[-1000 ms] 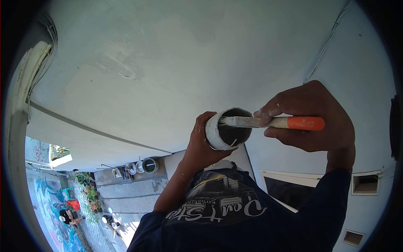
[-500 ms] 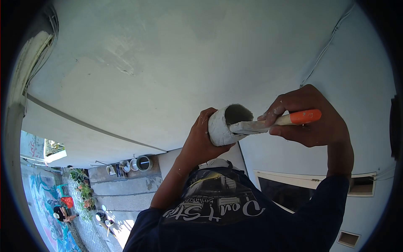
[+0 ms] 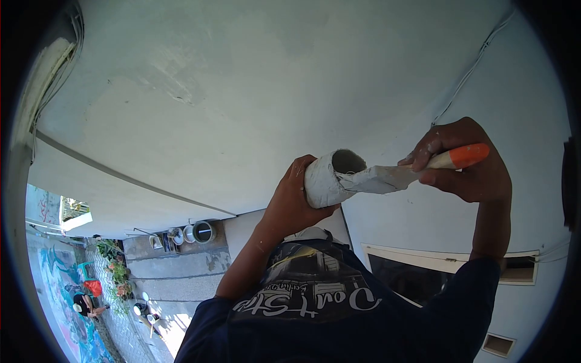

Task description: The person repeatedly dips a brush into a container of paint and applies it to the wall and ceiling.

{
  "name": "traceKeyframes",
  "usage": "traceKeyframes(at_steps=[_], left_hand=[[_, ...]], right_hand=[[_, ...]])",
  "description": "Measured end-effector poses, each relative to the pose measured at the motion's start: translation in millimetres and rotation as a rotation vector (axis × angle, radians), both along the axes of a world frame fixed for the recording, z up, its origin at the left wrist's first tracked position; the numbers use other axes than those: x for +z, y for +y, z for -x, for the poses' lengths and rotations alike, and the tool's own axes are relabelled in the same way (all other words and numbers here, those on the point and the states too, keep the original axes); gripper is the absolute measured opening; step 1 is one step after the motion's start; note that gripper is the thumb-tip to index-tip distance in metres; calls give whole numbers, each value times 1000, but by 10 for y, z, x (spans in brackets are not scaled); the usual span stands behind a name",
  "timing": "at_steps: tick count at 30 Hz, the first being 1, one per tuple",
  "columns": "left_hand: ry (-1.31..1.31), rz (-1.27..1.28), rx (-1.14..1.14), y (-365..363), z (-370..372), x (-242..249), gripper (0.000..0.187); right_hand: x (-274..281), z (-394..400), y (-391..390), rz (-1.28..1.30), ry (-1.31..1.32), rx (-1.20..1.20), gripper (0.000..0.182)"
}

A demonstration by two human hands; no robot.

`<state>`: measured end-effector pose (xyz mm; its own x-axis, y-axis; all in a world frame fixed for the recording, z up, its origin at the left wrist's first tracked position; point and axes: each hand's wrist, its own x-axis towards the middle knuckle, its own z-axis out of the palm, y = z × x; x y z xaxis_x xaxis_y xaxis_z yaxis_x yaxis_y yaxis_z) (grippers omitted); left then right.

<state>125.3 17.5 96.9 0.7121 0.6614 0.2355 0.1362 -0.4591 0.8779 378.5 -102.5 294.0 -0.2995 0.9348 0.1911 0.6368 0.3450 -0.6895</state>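
Observation:
My left hand (image 3: 296, 193) is wrapped round a white-crusted cup-like container (image 3: 321, 187), whose round opening faces up and to the right. My right hand (image 3: 466, 163) grips a putty knife (image 3: 387, 179) by its wooden handle with an orange end. White paste coats the flat blade, and its far end rests at the rim of the container. White specks dot the fingers of both hands. How much lies inside the container cannot be seen.
A broad pale wall surface (image 3: 242, 91) fills the upper view, with cables (image 3: 478, 60) at the right. Buckets (image 3: 203, 232) stand on the ground below left. A person (image 3: 85, 307) sits further off near potted plants (image 3: 118, 269). A dark window (image 3: 405, 281) lies lower right.
My right hand has drawn the putty knife to the right, away from the container, so more of its coated blade shows. My left hand keeps hold of the container almost in place.

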Motion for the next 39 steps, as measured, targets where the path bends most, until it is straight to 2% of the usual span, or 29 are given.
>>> traceKeyframes(at_steps=[7,11,14,17,23,25,31,35,37,39], left_hand=[[-42,92,-27,-6,-18,28,92],[-52,82,-56,-14,-31,101,95],[-44,86,-71,-11,-52,94,97],[-45,29,-85,-10,-70,87,99],[-40,87,-106,14,-55,111,103],[-69,113,-111,29,-50,97,103],[-120,185,-137,31,-25,138,103],[-116,166,-141,43,-14,121,103],[-133,190,-131,44,-19,83,103],[-134,204,-134,34,-18,100,103]], right_hand=[[30,-231,-41,-66,30,-140,21],[54,-207,26,-47,-3,-135,22],[117,-156,88,-117,-73,-43,22],[217,-78,123,-79,-113,-15,22],[369,-89,121,-25,-174,-29,21],[224,-139,163,-191,52,40,21],[281,-99,163,-87,-110,-10,22],[253,-144,141,-133,-113,13,21],[293,-133,112,-34,-134,-37,20],[280,-135,128,-42,-120,-17,21]])
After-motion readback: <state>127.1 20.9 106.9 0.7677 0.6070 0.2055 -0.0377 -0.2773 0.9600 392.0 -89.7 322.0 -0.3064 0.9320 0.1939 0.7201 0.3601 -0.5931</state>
